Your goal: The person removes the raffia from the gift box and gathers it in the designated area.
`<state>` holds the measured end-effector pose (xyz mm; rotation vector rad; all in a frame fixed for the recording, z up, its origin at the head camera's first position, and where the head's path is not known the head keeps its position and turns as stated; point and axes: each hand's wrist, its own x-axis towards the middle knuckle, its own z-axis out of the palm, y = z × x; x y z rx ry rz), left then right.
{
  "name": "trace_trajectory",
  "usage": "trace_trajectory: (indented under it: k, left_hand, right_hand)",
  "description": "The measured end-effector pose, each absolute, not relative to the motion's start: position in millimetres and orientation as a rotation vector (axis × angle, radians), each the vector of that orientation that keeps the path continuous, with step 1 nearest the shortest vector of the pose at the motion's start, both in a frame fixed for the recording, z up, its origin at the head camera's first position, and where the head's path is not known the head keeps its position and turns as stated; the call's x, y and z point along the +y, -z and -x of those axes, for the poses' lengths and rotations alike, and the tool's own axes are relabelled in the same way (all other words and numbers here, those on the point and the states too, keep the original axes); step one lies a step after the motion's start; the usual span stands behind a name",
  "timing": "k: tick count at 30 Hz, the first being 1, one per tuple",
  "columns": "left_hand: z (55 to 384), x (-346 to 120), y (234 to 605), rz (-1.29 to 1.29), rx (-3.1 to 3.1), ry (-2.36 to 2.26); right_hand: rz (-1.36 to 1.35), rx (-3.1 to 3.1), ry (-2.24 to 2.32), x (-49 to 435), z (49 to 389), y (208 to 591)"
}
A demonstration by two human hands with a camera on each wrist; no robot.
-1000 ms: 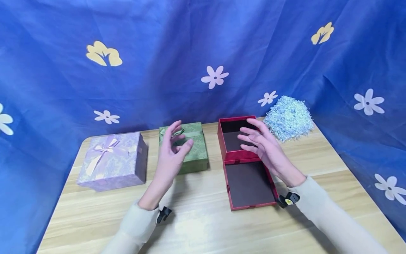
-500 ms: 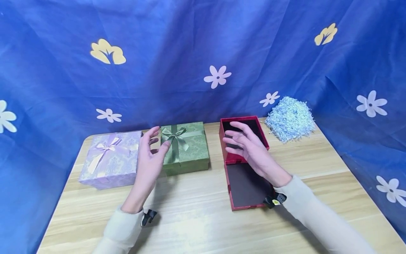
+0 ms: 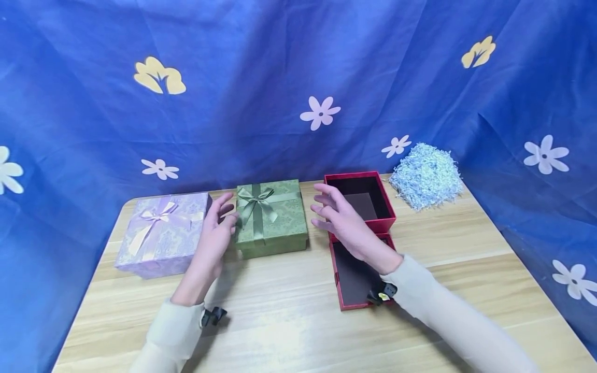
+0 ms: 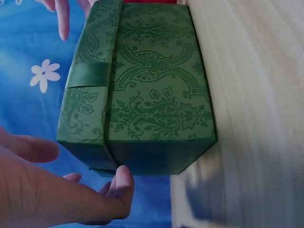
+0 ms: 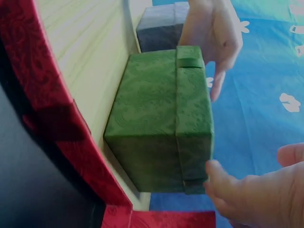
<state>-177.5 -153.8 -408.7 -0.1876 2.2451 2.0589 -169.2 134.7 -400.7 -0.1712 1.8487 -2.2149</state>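
A green gift box [image 3: 284,223] with a satin ribbon and bow stands on the table between my two hands. My left hand [image 3: 215,235] is at its left side, fingers loosely bent and thumb towards the box. In the left wrist view a fingertip [image 4: 124,175] overlaps the edge of the lid. To the right of the box my right hand [image 3: 344,224] hovers with fingers spread loosely, partly covering the red box and its lid. In the right wrist view its thumb [image 5: 216,173] comes right up to the green box's lid edge. Neither hand grips anything.
A lilac gift box [image 3: 179,254] with a bow stands at the left, close to my left forearm. On the right, an uncovered red box [image 3: 384,224] has its red lid [image 3: 347,290] lying inside-up in front. Beside them sits a pile of pale blue shredded paper [image 3: 426,176].
Both hands have moved left and lower. My left hand went from over the green box to its left side; my right hand left the red box's opening and came towards the green box.
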Motion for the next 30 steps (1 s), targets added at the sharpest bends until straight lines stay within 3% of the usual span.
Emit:
trace_trajectory:
  k: [12, 30]
  left_hand:
    - [192.3, -158.4, 416.6, 0.24, 2.141, -2.094]
    - [197.5, -165.1, 419.1, 0.191, 2.086, -2.076]
  right_hand:
    - [0.079, 2.032, 2.029, 101.2, 181.9, 413.2]
    - [0.025, 2.118, 1.987, 93.4, 194.5, 427.2]
